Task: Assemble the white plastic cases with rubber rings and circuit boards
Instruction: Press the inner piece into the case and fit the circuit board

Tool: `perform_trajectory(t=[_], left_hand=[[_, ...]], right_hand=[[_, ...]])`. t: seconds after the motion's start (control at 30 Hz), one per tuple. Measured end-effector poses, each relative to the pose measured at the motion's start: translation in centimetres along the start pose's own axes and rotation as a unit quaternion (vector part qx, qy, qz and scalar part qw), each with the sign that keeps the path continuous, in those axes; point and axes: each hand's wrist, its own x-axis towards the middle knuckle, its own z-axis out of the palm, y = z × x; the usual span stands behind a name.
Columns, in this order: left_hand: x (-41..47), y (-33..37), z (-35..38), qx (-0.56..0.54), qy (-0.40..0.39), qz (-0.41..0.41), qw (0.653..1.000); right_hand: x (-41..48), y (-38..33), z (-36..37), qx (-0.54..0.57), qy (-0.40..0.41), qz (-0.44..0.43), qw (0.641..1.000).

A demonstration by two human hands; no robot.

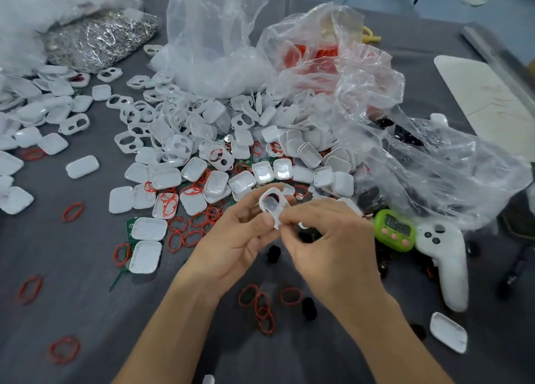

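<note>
Both my hands meet above the grey table, just in front of a heap of white plastic case halves (220, 152). My left hand (237, 238) holds a white case frame (272, 207) with two window openings, thumb and fingers curled round its edge. My right hand (327, 238) pinches the lower end of the same frame with its fingertips. Red rubber rings (260, 305) lie scattered on the cloth near my wrists and among the cases. Green circuit boards (130, 224) peek out from under some cases at the heap's front left.
Clear plastic bags (214, 36) stand behind the heap, one holding red parts (324, 53). A bag of metal clips (98, 41) lies at the back left. A green timer (395, 230) and a white controller (445, 262) sit at the right, with small black parts (308, 308) nearby.
</note>
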Motion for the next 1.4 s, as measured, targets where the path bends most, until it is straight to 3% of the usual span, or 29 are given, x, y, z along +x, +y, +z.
perform_trajectory(t=[0.17, 0.37, 0.5, 0.7, 0.83, 1.0, 1.4], left_hand=[[0.0, 0.0, -0.4, 0.003, 0.009, -0.005, 1.000], [0.2, -0.3, 0.4, 0.005, 0.008, -0.012, 1.000], [0.2, -0.2, 1.0, 0.004, 0.013, -0.016, 1.000], [-0.1, 0.1, 0.9, -0.007, 0.025, -0.017, 1.000], [-0.1, -0.1, 0.5, -0.012, 0.016, -0.018, 1.000], [0.0, -0.3, 0.4, -0.006, -0.006, -0.017, 1.000], [0.0, -0.7, 0.4, -0.012, 0.002, -0.034, 0.999]], right_hand=[[0.2, 0.2, -0.5, 0.028, 0.048, 0.064, 0.996], [0.3, 0.2, -0.4, -0.090, 0.098, -0.020, 0.991], [-0.3, 0.1, 0.4, -0.127, 0.060, -0.023, 0.990], [-0.4, 0.4, -0.1, 0.012, -0.034, -0.001, 0.999], [-0.4, 1.2, -0.5, 0.046, -0.033, 0.018, 0.998], [-0.4, 1.3, -0.7, 0.028, -0.066, -0.035, 0.997], [-1.6, 0.9, 0.0, -0.142, -0.048, -0.024, 0.988]])
